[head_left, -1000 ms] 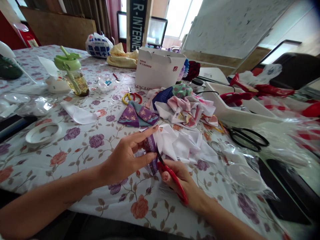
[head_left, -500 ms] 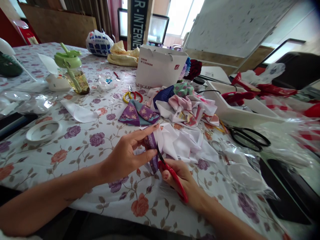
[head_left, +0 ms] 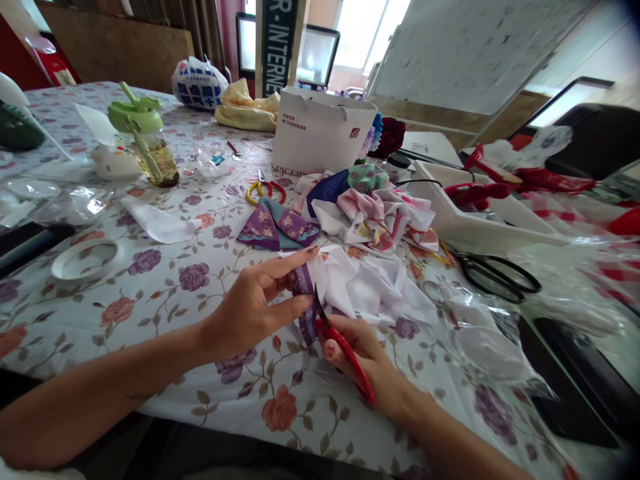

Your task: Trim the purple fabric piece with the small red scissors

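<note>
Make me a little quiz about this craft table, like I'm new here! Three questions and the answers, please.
1. What is the right hand holding?
A. small red scissors
B. a paper bag
C. a spoon

2. True or false: the left hand is holding the black scissors.

3. Fill in the missing word: the glass bottle has a ____ lid.

Key: 1. A; 2. False, it is pinching a purple cloth; 3. green
</note>
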